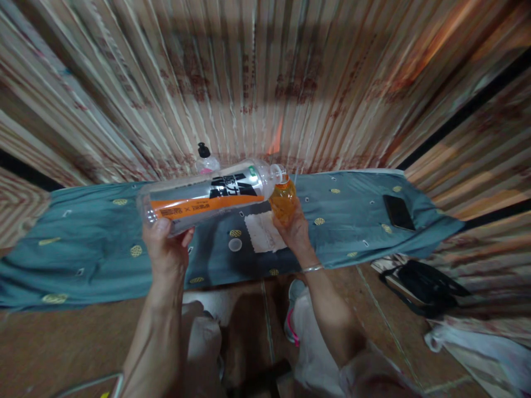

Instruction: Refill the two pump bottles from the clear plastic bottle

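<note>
- Two bottles met above a narrow table (83, 243) that was covered with a blue-green cloth (352, 199) with small yellow marks.
- Behind the table, a striped curtain (265, 83) in pale and reddish colours filled the whole background; its stripes looked smeared by blur.
- Under the table, the floor (50, 337) was brown, with thin lines between the tiles.
- On the cloth lay a white square paper (263, 232), a small round cap (235, 244) just beside it, and, well apart to the right, a dark phone (398, 212).
- A small bottle with a black cap (205, 159) stood at the far edge, partly hidden behind the large bottle.
- The left hand (166, 246) was closed around the bottom end of the large clear bottle (207, 200), which lay almost horizontal in the air, its mouth at the right.
- The right hand (294, 229) was wrapped around the small orange bottle (283, 200), held upright; its top touched the mouth of the large one.
- I could not tell if any liquid was running between them, because the joint was blurred.
- The label text was too unsharp to read.
- A black bag (423, 287) lay on the floor at the right, and a pale bag (477, 348) was cut off by the lower edge.
- The person's knees and one shoe (292, 315) showed below, in shadow.
</note>
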Motion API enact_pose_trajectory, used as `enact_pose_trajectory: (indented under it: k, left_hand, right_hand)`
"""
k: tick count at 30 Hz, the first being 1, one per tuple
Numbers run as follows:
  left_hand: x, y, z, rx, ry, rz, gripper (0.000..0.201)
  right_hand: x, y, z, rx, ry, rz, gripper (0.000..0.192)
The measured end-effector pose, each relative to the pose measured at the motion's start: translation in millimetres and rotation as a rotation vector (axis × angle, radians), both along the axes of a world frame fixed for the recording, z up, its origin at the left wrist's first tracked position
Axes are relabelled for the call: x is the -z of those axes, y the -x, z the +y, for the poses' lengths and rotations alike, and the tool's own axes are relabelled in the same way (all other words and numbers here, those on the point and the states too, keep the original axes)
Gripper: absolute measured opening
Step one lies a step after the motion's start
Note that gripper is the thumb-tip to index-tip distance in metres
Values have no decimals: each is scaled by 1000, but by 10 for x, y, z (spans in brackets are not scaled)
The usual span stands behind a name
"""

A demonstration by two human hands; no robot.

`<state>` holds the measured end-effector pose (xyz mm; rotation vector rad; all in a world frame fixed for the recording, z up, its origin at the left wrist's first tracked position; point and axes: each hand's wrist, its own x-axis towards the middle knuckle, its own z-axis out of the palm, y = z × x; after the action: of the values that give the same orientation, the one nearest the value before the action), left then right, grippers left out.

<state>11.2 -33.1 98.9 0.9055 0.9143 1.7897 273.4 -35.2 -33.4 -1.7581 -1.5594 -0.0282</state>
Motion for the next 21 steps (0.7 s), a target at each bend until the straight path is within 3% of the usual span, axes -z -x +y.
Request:
enact_pose_trajectory:
  k: [3, 16, 21]
  left_hand:
    - [8, 5, 1, -13, 30, -15, 31]
    - [38, 9, 15, 15, -38, 44, 33]
    - [10, -2, 13, -16, 29, 0, 33]
  right_hand:
    - [-26, 24, -4, 53, -2, 45, 73]
    - [-77, 22, -11, 30, 9, 59, 73]
    - [-58, 15, 0, 62, 18, 66, 81]
